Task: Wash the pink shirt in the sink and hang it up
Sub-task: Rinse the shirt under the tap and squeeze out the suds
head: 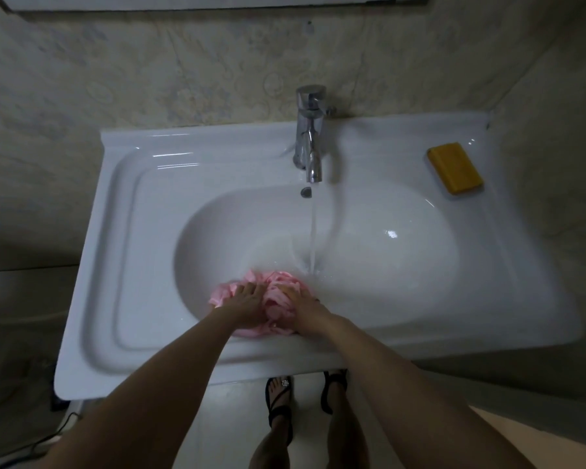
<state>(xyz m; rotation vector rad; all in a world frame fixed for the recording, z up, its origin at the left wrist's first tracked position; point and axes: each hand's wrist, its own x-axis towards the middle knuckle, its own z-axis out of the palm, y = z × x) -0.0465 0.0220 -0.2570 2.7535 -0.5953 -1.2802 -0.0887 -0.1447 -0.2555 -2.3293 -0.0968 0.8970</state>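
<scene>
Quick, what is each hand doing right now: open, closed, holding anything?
Left hand: grip closed on the bunched pink cloth shirt in the white ceramic sink.
Right hand: grip closed on the same shirt.

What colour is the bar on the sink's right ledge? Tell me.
Amber yellow soap bar, plain, head view.

Dim, greyish light with fine grain. The white sink [149, 231] is the brightest surface; small glare spots sit in its bowl at 2 o'clock and as streaks on the rim at 10 o'clock. The faucet [310, 130] throws a soft curved shadow toward 4 o'clock. The hands [251, 306] and pink shirt [278, 299] look slightly blurred. Wide-angle bending warps the wall [115, 62] and the sink edges; the corners darken.
</scene>
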